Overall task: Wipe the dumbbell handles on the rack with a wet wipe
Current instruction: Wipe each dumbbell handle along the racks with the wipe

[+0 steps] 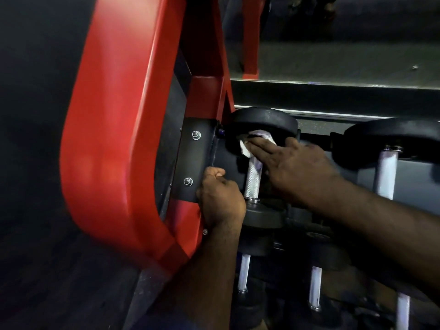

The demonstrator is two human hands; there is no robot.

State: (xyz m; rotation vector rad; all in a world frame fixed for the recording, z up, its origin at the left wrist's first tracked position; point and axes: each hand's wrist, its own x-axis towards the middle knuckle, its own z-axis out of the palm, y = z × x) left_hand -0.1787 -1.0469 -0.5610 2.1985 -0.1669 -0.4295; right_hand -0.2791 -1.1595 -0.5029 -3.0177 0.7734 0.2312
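Currently at the left end of the rack. Red rack frame [114, 139] fills the left half of the view, blurred; a black bracket plate [200, 148] is fastened to its inner side with two bolts [196, 135].

Dumbbell [264, 120] under work is the first one at the left end of the upper shelf, just beside the bracket plate, far head up the shelf and near head toward me. Its knurled handle [253, 182] is bare along the middle and lower part. Neighbouring dumbbell [390, 136] sits to its right on the same shelf, apart from it. Lower-shelf dumbbells [315, 287] lie below, dim.

My right hand [297, 167] reaches in from the right: fingers straight and pressed together, laid flat over the wet wipe [245, 148]. Thumb position: cannot tell.

My left hand [221, 198] has its fingers curled round the near edge of the bracket plate, thumb on top.

Wet wipe is white, crumpled, pressed at the top of the handle where it meets the far head.
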